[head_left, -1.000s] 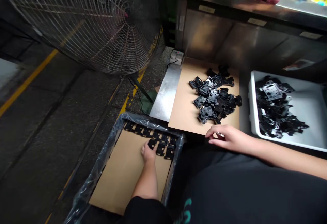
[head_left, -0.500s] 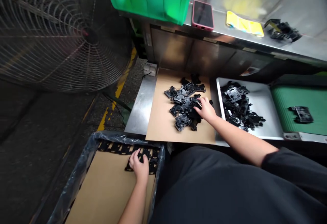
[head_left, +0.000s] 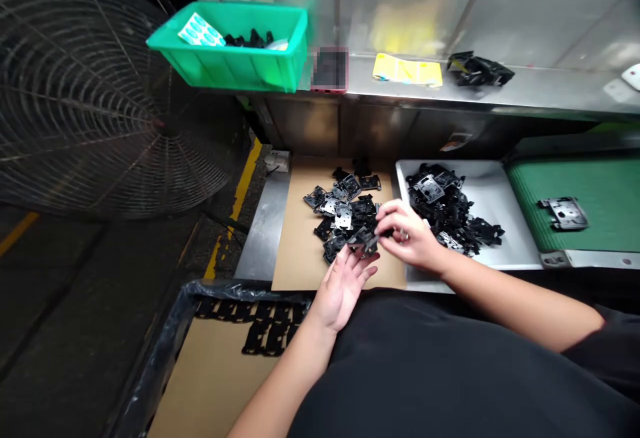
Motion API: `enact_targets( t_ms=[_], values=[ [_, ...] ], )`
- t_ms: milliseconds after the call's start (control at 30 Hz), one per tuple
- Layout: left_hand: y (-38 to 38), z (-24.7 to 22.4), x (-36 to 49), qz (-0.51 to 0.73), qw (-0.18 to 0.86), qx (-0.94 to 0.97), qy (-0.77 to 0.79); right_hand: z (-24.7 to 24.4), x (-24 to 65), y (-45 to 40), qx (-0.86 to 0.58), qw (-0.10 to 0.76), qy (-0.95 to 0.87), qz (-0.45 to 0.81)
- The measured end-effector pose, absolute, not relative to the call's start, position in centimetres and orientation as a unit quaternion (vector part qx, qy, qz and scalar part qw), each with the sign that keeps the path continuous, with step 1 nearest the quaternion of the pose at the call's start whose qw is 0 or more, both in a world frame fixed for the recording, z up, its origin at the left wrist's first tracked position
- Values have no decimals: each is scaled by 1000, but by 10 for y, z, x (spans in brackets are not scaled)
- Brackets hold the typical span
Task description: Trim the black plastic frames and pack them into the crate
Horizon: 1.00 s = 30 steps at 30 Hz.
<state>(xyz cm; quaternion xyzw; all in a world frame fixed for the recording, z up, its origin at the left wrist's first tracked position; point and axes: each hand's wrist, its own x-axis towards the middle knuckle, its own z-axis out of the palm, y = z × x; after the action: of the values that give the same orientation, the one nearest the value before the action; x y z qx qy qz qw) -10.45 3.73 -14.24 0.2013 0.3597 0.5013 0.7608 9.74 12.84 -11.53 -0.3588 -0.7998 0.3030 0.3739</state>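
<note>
A black plastic part [head_left: 367,241] with a flat, frame-like shape is raised over the front of a pile of similar parts [head_left: 343,215] on brown cardboard [head_left: 293,251]. My right hand [head_left: 407,237] pinches its right end between thumb and fingers. Under its left end my left hand [head_left: 341,288] lies palm up, fingers spread, with the fingertips at the part's edge; whether they bear its weight I cannot tell. Lower left, flat black parts [head_left: 265,338] lie in rows on cardboard inside a plastic-lined box [head_left: 150,371].
A white tray [head_left: 505,191] holds more black parts. Right of it, one part [head_left: 565,214] lies on a green conveyor belt [head_left: 525,185]. On the ledge behind are a green bin [head_left: 240,68], a blurred dark object [head_left: 330,69] and a yellow strip [head_left: 407,70]. A large fan [head_left: 115,105] stands left.
My left hand has left the parts in the box and come up beside my right hand. My right hand has lifted a black part from the pile towards me. The view has shifted.
</note>
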Motion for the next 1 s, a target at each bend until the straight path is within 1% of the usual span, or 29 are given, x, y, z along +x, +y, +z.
enact_targets(
  t_ms=[67,100,200,367,500,667,733,833,900,1000],
  values=[
    [47,-114,-91,533,769,174,306,-101,103,112,-257,399,-833,283],
    [50,-104,-86,547,760,177,304,-96,107,106,-231,401,-841,280],
    [50,-87,-75,559,741,196,316,-83,120,98,-204,397,-848,284],
    [41,-82,-65,532,747,204,342,-70,141,99,-203,402,-819,356],
    [36,-80,-61,541,741,191,348,-70,151,97,-219,406,-769,442],
    [31,-80,-56,551,728,213,348,-65,156,101,-211,411,-731,502],
    [29,-80,-55,553,722,221,351,-59,158,106,-192,396,-724,531],
    [26,-82,-54,561,704,244,362,-47,163,110,-168,346,-735,558],
    [25,-82,-55,570,681,262,377,-39,165,109,-190,330,-750,540],
    [23,-81,-55,585,641,289,403,-27,163,101,-271,358,-783,431]
  ],
)
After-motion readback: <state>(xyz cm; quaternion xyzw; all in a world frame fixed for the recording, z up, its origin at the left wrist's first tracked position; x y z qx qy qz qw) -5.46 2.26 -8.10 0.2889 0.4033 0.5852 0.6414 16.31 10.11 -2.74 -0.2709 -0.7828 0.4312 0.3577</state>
